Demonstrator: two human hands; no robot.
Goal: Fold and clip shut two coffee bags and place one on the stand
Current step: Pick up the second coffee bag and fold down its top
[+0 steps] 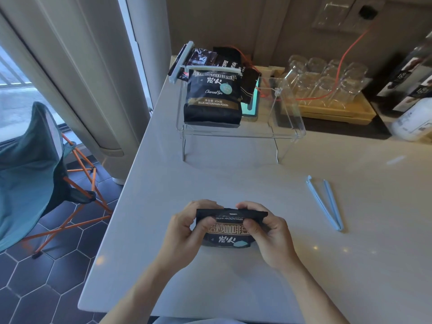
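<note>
A black coffee bag [228, 232] stands on the pale counter in front of me, its top edge bent over toward me. My left hand [187, 232] pinches the top's left end and my right hand [268, 235] pinches its right end. A second black coffee bag [212, 101] stands on the clear acrylic stand [245, 134] at the back, with a pale clip [214, 69] across its folded top. Behind it lean more dark bags, one carrying another long clip [181, 61]. An open light-blue clip [327, 202] lies on the counter to the right of my hands.
A wooden tray [336, 111] holds several upturned glasses at the back right, with an orange cable [350, 47] running over it. A white jug [413, 120] and dark boxes stand at the far right. A teal folding chair [30, 164] is on the floor past the counter's left edge.
</note>
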